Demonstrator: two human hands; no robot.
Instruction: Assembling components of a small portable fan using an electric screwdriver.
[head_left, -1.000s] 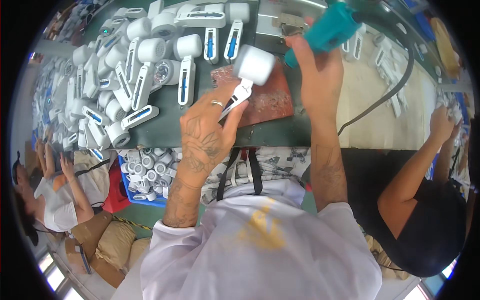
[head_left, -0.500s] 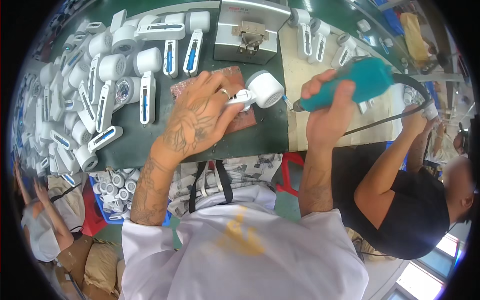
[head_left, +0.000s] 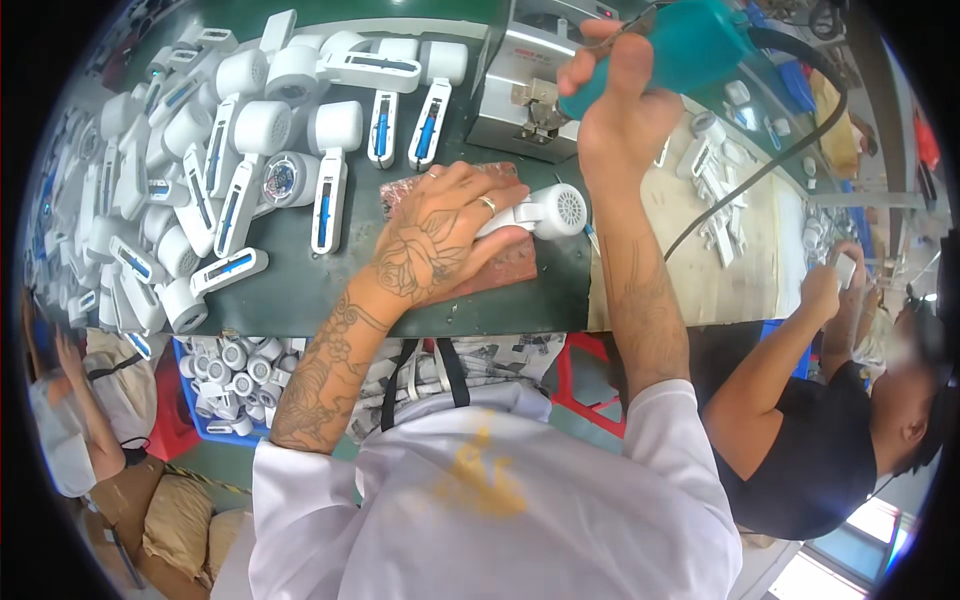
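Observation:
My left hand is closed around the handle of a white handheld fan. The fan's round, grilled head sticks out to the right of my fingers. Beneath lies a worn reddish block on the dark table mat. My right hand grips a teal electric screwdriver, whose tip reaches the metal outlet on the front of a silver box-shaped screw feeder. The bit's end is too small to make out.
Many white fans with opened handles, blue parts inside, crowd the table's left. A blue crate of small round white parts stands below. Cardboard covers the right side. The screwdriver's cable hangs there. A co-worker sits at right.
My right hand has carried the screwdriver up and away from the fan to the feeder's outlet. The fan in my left hand has turned, so its grille shows more fully. The view has shifted.

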